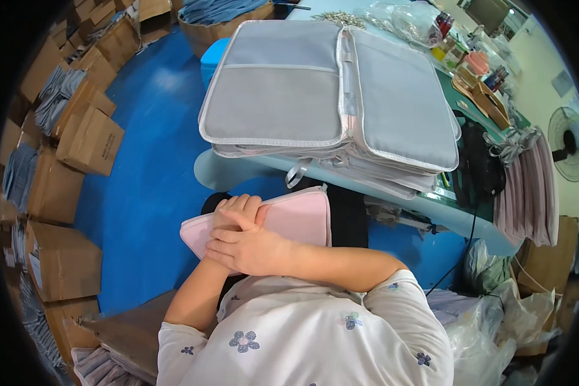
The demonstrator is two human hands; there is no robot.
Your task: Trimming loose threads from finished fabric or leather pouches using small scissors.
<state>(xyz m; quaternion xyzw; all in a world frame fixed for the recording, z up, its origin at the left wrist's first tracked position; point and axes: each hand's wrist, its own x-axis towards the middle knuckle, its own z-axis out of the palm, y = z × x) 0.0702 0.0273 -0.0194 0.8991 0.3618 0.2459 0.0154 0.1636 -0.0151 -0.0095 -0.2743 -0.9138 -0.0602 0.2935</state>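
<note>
A flat pink zip pouch lies on my lap, over dark trousers. My left hand rests at its far edge, fingers together and curled; whether anything is inside them is hidden. Across it from the right comes my right hand, its fingers wrapped round my left wrist. Just beyond, on the table, a thick stack of grey fabric bag panels with pale piped edges lies spread out. A light grey strap loop hangs from the stack near the pouch.
The pale table has rounded corners. Pinkish folded fabric hangs over its right end, near a fan. Cardboard boxes with folded grey-blue fabric line the left side of the blue floor. Clear plastic bags lie at right.
</note>
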